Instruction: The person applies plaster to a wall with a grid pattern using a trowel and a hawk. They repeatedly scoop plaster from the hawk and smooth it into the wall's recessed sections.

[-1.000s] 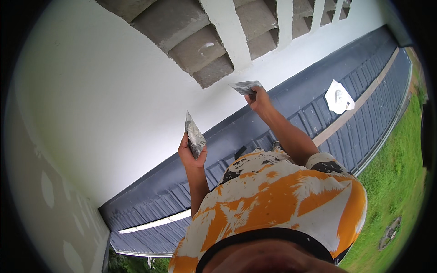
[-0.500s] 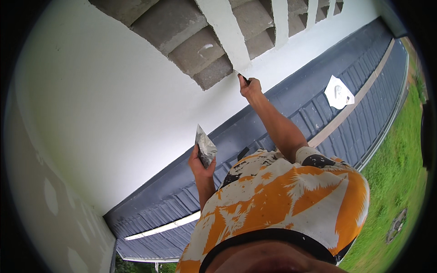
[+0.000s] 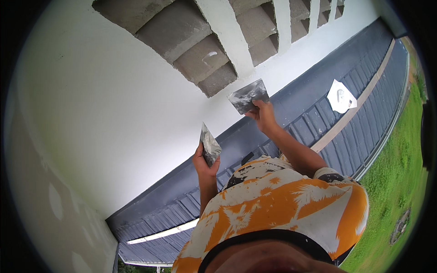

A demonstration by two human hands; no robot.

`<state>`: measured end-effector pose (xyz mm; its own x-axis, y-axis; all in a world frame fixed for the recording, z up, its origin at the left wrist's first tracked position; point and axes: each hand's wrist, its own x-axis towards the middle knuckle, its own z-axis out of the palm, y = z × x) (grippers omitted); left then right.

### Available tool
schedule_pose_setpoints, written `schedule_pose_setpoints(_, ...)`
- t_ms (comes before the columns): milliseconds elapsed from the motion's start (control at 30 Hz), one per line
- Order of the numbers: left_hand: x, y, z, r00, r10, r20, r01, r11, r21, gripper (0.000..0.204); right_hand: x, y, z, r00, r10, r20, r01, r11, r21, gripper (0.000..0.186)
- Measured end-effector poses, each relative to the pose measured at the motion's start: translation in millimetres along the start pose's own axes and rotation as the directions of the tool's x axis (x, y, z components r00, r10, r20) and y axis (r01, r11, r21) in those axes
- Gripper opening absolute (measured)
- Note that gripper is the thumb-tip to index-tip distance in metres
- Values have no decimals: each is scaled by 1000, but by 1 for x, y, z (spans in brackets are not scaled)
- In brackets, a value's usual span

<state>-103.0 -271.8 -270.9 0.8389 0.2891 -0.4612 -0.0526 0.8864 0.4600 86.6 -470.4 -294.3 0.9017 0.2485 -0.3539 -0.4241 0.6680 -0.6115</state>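
My left hand [image 3: 205,164] grips a flat metal putty blade [image 3: 210,144] smeared with pale compound, held point-up in front of my patterned shirt. Higher and to the right, my right hand [image 3: 265,117] holds a second, wider metal blade [image 3: 247,94], its face streaked with white and tilted toward me. This blade is in front of the white plastered wall [image 3: 118,118], just below rough grey stepped recesses [image 3: 200,59] divided by white strips; whether it touches the wall I cannot tell.
A dark grey ribbed tile roof [image 3: 374,104] runs along the wall's foot, crossed by a long pale board [image 3: 332,136]. An irregular white sheet [image 3: 341,98] with grey material on it lies on the tiles at right. Grass [image 3: 387,191] lies beyond the roof edge; a patched wall [image 3: 54,200] stands at left.
The right blade rose to the lower edge of the recesses, seen edge-on, then came back down and turned its face toward me. My left hand with its blade has shifted slightly rightward.
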Motion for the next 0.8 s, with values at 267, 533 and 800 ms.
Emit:
schedule_pose_setpoints(267, 38, -10, 62, 999, 25, -33, -23, 999, 40, 26, -37, -15, 9, 992, -78, 94, 87, 991, -99, 23)
schedule_pose_setpoints(533, 26, -17, 65, 991, 6, -130, 7, 995, 97, 24, 110, 23, 2, 940, 241, -243, -45, 790, 612, 20)
schedule_pose_setpoints(800, 20, -3, 16, 996, -31, -82, 25, 997, -76, 25, 118, -18, 57, 979, 133, -156, 18, 701, 713, 29)
